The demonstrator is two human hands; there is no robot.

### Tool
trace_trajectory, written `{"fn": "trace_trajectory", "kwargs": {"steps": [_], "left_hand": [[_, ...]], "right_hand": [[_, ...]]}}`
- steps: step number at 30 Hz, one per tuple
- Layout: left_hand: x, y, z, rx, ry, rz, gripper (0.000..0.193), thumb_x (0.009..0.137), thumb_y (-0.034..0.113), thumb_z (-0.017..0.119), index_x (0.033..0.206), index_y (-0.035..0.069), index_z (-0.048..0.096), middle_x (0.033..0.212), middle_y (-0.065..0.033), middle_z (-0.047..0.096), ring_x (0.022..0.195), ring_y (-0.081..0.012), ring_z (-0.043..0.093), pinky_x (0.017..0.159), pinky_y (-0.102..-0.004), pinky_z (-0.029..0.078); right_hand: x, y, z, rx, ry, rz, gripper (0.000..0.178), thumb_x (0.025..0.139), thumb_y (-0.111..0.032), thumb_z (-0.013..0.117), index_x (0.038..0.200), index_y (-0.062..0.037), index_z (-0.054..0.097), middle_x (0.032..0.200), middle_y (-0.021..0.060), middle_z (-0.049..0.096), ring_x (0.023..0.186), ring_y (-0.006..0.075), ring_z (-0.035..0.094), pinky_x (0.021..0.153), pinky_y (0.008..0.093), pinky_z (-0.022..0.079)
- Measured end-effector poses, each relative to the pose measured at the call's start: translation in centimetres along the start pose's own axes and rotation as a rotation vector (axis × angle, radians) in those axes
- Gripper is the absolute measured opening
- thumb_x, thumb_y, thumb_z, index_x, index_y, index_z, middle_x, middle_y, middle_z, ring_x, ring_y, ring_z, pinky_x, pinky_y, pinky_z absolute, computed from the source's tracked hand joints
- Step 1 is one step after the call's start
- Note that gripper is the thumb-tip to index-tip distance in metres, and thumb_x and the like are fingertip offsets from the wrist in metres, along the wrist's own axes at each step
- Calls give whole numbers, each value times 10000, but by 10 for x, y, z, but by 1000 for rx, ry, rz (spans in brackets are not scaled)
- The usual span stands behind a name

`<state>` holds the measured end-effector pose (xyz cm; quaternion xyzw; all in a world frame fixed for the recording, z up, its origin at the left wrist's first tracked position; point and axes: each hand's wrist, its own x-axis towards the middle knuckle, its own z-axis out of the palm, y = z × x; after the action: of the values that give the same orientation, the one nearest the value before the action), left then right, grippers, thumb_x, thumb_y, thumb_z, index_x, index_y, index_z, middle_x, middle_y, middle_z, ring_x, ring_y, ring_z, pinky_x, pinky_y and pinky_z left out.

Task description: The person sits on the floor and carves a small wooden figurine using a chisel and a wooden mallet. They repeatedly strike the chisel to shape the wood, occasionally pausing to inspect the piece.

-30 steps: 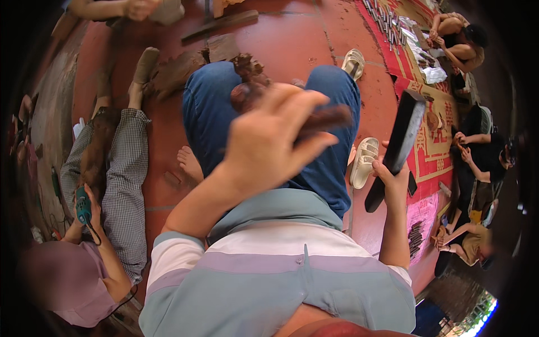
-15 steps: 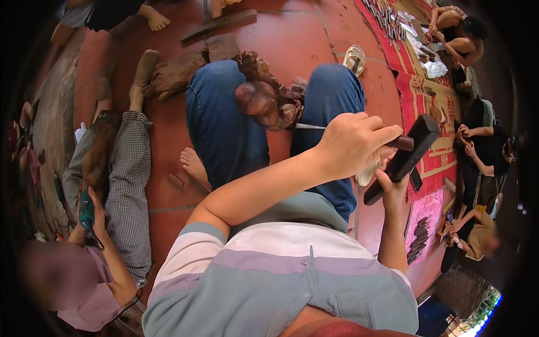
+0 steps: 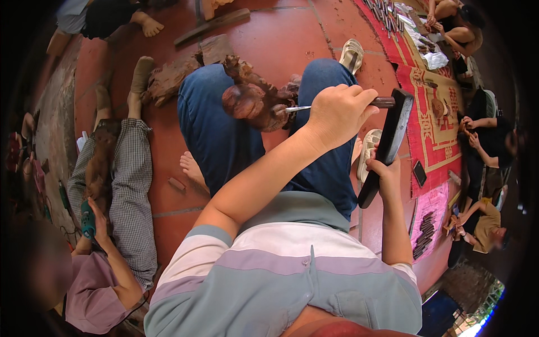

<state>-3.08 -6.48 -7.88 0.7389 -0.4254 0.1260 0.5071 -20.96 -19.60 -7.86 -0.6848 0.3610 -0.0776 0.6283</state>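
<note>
My left hand is closed round a chisel, its metal blade pointing left. The blade's tip meets a reddish-brown wood carving with rounded, knobbly forms, which sits between my knees. Gripped in my right hand is a dark, bar-shaped wooden mallet. Its upper end is at the butt of the chisel handle, touching it or nearly so.
Rough wood pieces and a long board lie on the red tiles ahead. At left a co-worker holds a green power tool. On the right are a patterned red mat, a phone, sandals and other seated people.
The chisel has swung so its blade tip now meets the carving. My left hand has moved slightly left and up, and the mallet stands more upright against the handle's end.
</note>
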Motion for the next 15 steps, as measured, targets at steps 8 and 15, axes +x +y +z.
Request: {"fn": "trace_trajectory", "kwargs": {"steps": [8, 15], "left_hand": [[1, -6, 3, 20, 47, -63, 269, 862, 274, 692, 1084, 124, 669, 785, -39, 630, 715, -247, 623, 633, -372, 494], [0, -4, 4, 63, 97, -93, 294, 860, 304, 691, 1101, 136, 675, 799, -23, 629, 711, -229, 618, 621, -363, 491]], "right_hand": [[10, -12, 3, -27, -16, -21, 373, 726, 12, 684, 1075, -22, 556, 801, 3, 567, 677, 85, 563, 607, 227, 443], [27, -22, -6, 131, -35, -54, 407, 689, 22, 648, 1083, -29, 561, 846, 0, 562, 749, 106, 566, 699, 249, 471]]}}
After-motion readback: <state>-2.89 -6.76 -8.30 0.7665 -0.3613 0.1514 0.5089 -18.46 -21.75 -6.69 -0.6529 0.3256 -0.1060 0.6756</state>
